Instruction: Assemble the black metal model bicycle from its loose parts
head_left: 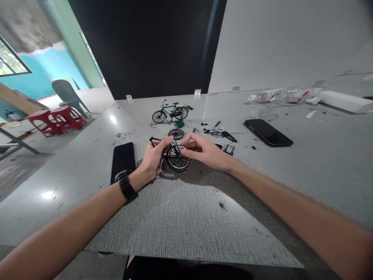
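Near the middle of the table, my left hand [154,157] is closed around the dark frame of a miniature bicycle [164,154]. One spoked wheel [178,158] stands upright at that frame's right end. The thumb and fingers of my right hand [204,151] pinch at this wheel's right side; whether a small part sits between them is hidden. Just beyond my hands a loose spoked wheel [176,134] lies flat. Behind it is a small green block-like piece [180,123], and farther back stands a whole green miniature bicycle [171,112].
Several small black parts [223,134] lie scattered beyond my right hand. One phone [124,159] rests left of my left hand, another phone [268,132] to the right. Clear plastic packaging [287,95] and a white box [346,101] lie back right. A black panel [154,50] rises behind.
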`<state>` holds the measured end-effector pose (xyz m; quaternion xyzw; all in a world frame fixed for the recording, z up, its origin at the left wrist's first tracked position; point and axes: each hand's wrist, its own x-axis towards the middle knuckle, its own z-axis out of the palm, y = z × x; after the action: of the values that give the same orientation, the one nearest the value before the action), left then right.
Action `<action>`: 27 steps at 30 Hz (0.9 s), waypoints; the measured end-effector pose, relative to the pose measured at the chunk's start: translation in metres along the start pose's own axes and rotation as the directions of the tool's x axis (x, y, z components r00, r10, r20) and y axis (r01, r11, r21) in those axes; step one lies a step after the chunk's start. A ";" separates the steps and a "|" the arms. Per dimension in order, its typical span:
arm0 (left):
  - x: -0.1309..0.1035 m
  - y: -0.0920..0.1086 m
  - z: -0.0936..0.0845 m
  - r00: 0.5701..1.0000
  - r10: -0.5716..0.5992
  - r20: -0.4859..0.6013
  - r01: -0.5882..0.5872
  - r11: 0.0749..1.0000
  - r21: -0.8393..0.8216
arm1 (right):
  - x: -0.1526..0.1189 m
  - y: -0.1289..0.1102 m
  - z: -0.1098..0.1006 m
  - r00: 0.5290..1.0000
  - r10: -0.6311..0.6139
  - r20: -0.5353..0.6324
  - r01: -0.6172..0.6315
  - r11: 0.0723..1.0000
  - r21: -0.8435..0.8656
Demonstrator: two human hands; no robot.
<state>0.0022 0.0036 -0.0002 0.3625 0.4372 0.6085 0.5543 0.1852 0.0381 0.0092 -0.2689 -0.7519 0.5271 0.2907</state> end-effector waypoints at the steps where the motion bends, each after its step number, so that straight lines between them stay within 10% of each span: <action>1: 0.000 0.000 0.000 1.000 0.007 0.004 -0.007 1.000 0.001 | 0.000 -0.001 0.000 1.000 0.016 -0.001 -0.016 1.000 -0.002; 27: 0.006 -0.005 -0.004 0.997 0.042 0.062 -0.041 0.999 -0.004 | -0.002 -0.001 0.001 0.997 0.045 -0.067 -0.052 0.993 -0.107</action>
<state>-0.0004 0.0087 -0.0061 0.3895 0.4113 0.6089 0.5553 0.1856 0.0354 0.0093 -0.3193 -0.7629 0.4836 0.2867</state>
